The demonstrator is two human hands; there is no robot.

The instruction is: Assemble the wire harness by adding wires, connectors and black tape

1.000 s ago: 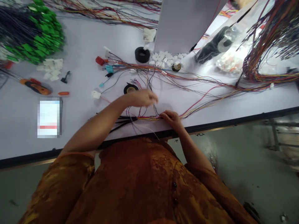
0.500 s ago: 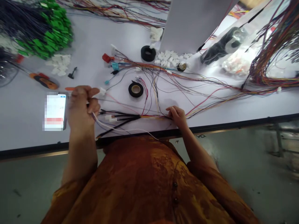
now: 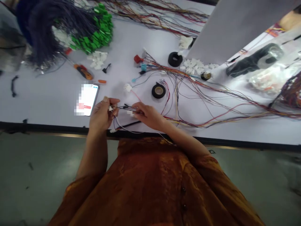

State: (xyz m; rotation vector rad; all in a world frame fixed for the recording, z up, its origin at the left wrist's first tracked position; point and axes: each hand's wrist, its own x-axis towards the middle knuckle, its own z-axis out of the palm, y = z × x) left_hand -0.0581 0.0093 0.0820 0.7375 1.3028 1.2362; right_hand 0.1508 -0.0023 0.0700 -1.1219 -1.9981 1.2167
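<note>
My left hand (image 3: 102, 113) pinches a small white connector (image 3: 110, 108), from which a white wire and a purplish wire trail down. Just to its right, my right hand (image 3: 148, 115) is closed on thin black wires (image 3: 128, 107) whose ends point toward the left fingers. White connectors (image 3: 130, 113) lie beside those wires, partly under the right fingertips. Another white connector (image 3: 127, 87) with a pink wire rests above. A roll of black tape (image 3: 158, 90) sits above my right hand, and the wire harness (image 3: 199, 124) runs off to the right.
A phone (image 3: 87, 99) lies left of my left hand, with an orange screwdriver (image 3: 82, 72) above it. Green connectors (image 3: 101, 34) are heaped at the back left. White connectors (image 3: 196, 67) lie beside a grey panel (image 3: 211, 34). The table edge (image 3: 77, 134) runs in front.
My right hand has moved left along the harness to the black wires near my left hand. The left hand now shows a white connector in its fingers. The view has shifted left.
</note>
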